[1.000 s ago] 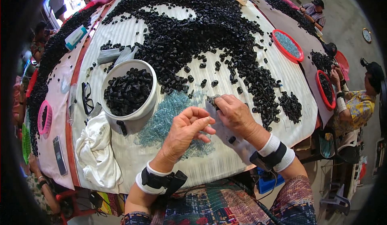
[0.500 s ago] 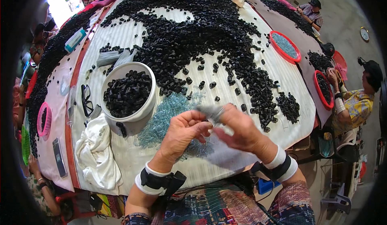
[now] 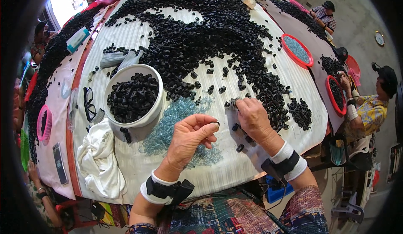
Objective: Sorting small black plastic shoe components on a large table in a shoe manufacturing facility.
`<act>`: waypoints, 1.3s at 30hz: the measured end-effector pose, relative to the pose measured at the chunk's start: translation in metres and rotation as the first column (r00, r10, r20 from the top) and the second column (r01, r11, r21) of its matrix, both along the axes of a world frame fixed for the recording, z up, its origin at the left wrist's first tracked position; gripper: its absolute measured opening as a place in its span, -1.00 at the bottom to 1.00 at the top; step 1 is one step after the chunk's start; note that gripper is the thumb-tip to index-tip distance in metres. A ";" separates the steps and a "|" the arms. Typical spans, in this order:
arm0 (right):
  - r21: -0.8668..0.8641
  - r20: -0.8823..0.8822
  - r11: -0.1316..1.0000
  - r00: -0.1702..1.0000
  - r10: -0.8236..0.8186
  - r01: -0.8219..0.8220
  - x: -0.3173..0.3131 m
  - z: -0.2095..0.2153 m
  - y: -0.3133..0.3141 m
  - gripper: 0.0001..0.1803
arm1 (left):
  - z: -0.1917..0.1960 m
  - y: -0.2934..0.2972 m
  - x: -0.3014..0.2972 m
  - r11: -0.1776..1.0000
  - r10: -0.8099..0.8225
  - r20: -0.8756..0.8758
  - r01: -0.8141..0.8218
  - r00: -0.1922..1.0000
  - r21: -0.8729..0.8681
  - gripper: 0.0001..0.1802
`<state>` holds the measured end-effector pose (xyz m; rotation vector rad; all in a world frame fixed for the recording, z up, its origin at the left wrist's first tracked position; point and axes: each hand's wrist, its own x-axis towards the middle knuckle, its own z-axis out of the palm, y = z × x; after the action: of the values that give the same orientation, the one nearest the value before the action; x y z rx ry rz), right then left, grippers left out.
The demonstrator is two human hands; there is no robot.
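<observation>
My left hand (image 3: 184, 139) pinches a small black piece (image 3: 217, 125) between thumb and forefinger, beside a pile of pale blue, see-through bits (image 3: 166, 127). My right hand (image 3: 255, 118) is drawn narrow around a greyish thing (image 3: 231, 103) too small to make out, near some loose black parts (image 3: 240, 148) on the counter (image 3: 138, 164). Left of the blue pile stands a white bowl (image 3: 145, 122) filled with black parts; a big black heap (image 3: 201, 32) spreads beyond.
</observation>
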<state>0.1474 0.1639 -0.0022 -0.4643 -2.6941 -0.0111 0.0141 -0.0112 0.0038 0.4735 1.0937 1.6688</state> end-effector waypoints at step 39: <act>-0.282 -0.082 0.953 0.993 0.086 -0.106 -0.014 0.016 -0.012 -0.81 | -0.002 0.001 -0.004 0.966 0.235 0.143 -0.247 0.961 0.074 -0.85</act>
<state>0.1333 0.1520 0.0135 -0.4078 -2.6563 0.4206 0.0102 -0.0100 0.0015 0.2891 1.0106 1.9423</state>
